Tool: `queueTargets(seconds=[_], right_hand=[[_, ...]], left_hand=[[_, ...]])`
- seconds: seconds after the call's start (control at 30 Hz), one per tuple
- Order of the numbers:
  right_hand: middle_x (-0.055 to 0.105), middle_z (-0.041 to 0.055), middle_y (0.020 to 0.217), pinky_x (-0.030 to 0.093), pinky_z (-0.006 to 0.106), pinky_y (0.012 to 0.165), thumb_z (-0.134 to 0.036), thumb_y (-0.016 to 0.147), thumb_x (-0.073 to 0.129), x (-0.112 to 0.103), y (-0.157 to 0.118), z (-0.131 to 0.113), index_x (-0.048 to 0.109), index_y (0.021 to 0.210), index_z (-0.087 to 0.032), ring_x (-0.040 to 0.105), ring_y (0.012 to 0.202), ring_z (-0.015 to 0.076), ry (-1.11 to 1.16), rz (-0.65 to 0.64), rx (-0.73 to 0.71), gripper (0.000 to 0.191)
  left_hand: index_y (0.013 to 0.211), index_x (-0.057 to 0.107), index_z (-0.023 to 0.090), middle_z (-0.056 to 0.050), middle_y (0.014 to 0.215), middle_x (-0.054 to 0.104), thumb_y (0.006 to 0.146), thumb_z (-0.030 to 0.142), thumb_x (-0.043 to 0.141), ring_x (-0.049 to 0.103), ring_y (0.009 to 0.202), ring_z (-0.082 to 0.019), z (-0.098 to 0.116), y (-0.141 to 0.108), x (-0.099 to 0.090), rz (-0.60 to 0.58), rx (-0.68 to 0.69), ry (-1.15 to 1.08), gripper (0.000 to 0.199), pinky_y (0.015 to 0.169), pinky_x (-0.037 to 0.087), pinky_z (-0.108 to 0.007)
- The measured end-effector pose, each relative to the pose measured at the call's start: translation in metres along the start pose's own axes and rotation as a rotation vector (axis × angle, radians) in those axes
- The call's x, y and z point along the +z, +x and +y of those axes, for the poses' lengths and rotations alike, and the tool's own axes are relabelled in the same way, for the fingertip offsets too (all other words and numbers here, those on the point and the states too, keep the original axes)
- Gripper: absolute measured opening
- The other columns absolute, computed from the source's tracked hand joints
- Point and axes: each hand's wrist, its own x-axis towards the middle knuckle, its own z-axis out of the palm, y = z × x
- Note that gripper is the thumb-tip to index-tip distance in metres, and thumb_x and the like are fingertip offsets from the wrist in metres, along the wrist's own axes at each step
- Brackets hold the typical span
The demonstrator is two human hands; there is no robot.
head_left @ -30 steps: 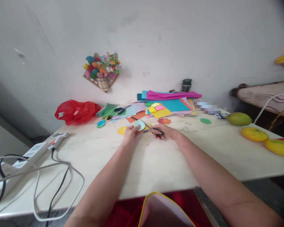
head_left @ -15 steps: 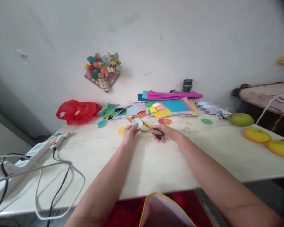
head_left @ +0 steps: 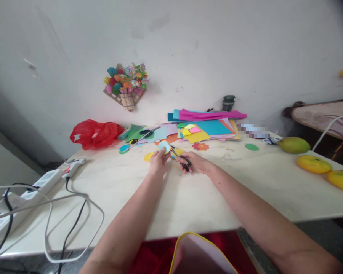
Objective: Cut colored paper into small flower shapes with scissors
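Between the fingers of my left hand (head_left: 158, 163) is a small light-blue paper piece (head_left: 164, 147), held up over the table. My right hand (head_left: 197, 163) is closed round the black handles of a pair of scissors (head_left: 185, 163), whose blades reach to the right edge of the paper. Whether the blades are closed on it I cannot tell. Yellow paper pieces (head_left: 148, 156) lie under and beside my hands. Behind them sits a red-orange flower-shaped cutout (head_left: 200, 146). A second pair of scissors (head_left: 148, 132) rests on coloured sheets farther back.
Stacked coloured paper (head_left: 214, 127) lies along the wall, with a red plastic bag (head_left: 95, 134) to its left. A power strip (head_left: 42, 182) and loose cables (head_left: 103, 217) occupy the left side. Several mangoes (head_left: 313, 163) and a green paper disc (head_left: 251, 147) lie at the right.
My right hand and the scissors have shifted left, and the scissors have turned steeper. The light-blue piece is tilted differently in my left hand, and its outline looks more angular.
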Motion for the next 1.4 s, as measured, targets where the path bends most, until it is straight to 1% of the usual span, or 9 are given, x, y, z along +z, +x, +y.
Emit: queueTargets(seconds=[0.17,0.43,0.67,0.83,1.0,1.23,1.4], right_hand=[[0.061,0.0,0.058,0.031,0.015,0.027,-0.041,0.08,0.061,0.006,0.001,-0.001,0.055,0.075,-0.014,0.056,0.039,0.0081,0.032,0.028,0.009,0.028],[0.06,-0.0006,0.054,0.029,0.014,0.028,-0.037,0.079,0.062,0.015,-0.002,-0.007,0.052,0.069,-0.015,0.057,0.04,0.0089,0.042,0.039,0.027,0.026],[0.058,-0.0011,0.054,0.029,0.015,0.028,-0.041,0.08,0.062,0.021,-0.003,-0.011,0.053,0.072,-0.015,0.054,0.038,0.0078,0.023,0.075,0.016,0.029],[0.058,-0.0015,0.055,0.031,0.015,0.029,-0.045,0.078,0.063,0.023,-0.002,-0.01,0.053,0.073,-0.015,0.054,0.039,0.0081,0.018,0.075,-0.016,0.032],[0.057,-0.002,0.054,0.029,0.015,0.029,-0.047,0.077,0.064,0.024,-0.001,-0.01,0.051,0.071,-0.016,0.054,0.039,0.0078,0.019,0.087,-0.015,0.034],[0.056,-0.0028,0.053,0.029,0.015,0.029,-0.045,0.077,0.064,0.024,0.001,-0.008,0.052,0.074,-0.016,0.053,0.038,0.0078,0.012,0.096,-0.014,0.031],[0.056,-0.0031,0.053,0.029,0.015,0.029,-0.044,0.075,0.066,0.024,0.002,-0.007,0.052,0.074,-0.016,0.053,0.038,0.008,0.013,0.101,-0.015,0.031]], left_hand=[[0.077,0.062,0.011,-0.006,0.077,0.069,0.075,0.005,0.061,0.069,0.072,-0.018,-0.001,-0.002,0.001,0.022,0.001,-0.004,0.007,0.08,0.054,-0.033],[0.078,0.061,0.012,-0.006,0.074,0.069,0.072,0.01,0.066,0.069,0.075,-0.018,-0.004,0.0,-0.001,0.009,0.005,0.04,0.009,0.077,0.053,-0.028],[0.08,0.061,0.012,-0.006,0.078,0.069,0.075,0.007,0.061,0.068,0.075,-0.016,-0.004,-0.004,0.003,0.024,0.0,-0.004,0.006,0.076,0.053,-0.026],[0.082,0.06,0.011,-0.007,0.08,0.068,0.077,0.006,0.06,0.068,0.07,-0.013,-0.004,-0.008,0.007,0.059,-0.003,-0.021,0.007,0.074,0.054,-0.025],[0.081,0.06,0.012,-0.007,0.08,0.069,0.078,0.006,0.059,0.068,0.071,-0.014,-0.005,-0.007,0.006,0.048,-0.001,-0.017,0.006,0.074,0.053,-0.024],[0.081,0.061,0.012,-0.007,0.08,0.069,0.078,0.008,0.061,0.069,0.075,-0.015,-0.008,-0.006,0.004,0.041,0.005,-0.001,0.006,0.075,0.052,-0.024],[0.081,0.061,0.012,-0.007,0.079,0.069,0.078,0.007,0.06,0.068,0.073,-0.014,-0.008,-0.005,0.005,0.047,0.003,-0.011,0.006,0.074,0.052,-0.024]])
